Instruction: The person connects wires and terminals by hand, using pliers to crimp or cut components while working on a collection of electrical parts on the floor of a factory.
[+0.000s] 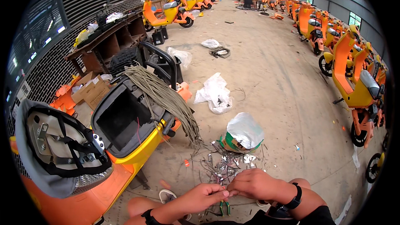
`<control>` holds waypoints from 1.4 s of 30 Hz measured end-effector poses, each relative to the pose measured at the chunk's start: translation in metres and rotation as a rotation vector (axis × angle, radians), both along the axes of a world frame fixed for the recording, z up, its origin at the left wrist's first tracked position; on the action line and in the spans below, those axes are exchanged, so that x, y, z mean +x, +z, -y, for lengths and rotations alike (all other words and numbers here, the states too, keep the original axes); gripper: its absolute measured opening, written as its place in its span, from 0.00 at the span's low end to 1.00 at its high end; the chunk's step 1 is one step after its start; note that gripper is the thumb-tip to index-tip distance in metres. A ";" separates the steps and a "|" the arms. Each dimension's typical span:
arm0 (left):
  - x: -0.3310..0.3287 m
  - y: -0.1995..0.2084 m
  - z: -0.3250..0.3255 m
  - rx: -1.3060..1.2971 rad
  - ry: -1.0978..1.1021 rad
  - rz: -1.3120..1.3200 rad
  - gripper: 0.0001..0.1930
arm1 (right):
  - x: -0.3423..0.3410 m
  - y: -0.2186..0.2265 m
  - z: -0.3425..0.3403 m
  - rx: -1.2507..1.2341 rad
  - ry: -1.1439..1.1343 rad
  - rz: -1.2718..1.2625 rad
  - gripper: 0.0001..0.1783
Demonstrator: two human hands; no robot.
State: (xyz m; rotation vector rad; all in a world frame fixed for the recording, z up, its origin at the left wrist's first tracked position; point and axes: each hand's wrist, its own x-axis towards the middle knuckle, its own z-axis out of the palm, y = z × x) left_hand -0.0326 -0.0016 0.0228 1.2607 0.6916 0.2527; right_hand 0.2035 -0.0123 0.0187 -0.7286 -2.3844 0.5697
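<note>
Head view: pliers (222, 209) lie fore-and-aft, handles (228, 208) nearest.

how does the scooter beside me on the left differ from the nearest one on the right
The left scooter has its seat flipped open, baring the compartment; the right scooter has its seat down. A cord bundle drapes over the left scooter; none shows on the right scooter. Both have orange and yellow bodies.
</note>
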 end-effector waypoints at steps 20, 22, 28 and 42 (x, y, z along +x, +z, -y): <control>0.002 0.011 0.011 0.101 0.229 -0.098 0.09 | -0.014 -0.001 0.006 -0.189 -0.118 -0.110 0.07; 0.001 0.008 0.010 0.746 0.170 -0.194 0.08 | -0.018 -0.009 0.012 -0.570 -0.178 -0.195 0.09; 0.005 -0.004 0.014 1.693 0.021 -0.287 0.06 | -0.018 -0.018 0.011 -1.681 -0.230 -0.520 0.12; -0.001 0.008 0.007 -0.600 0.300 0.151 0.09 | -0.007 0.012 0.002 0.135 -0.013 0.026 0.11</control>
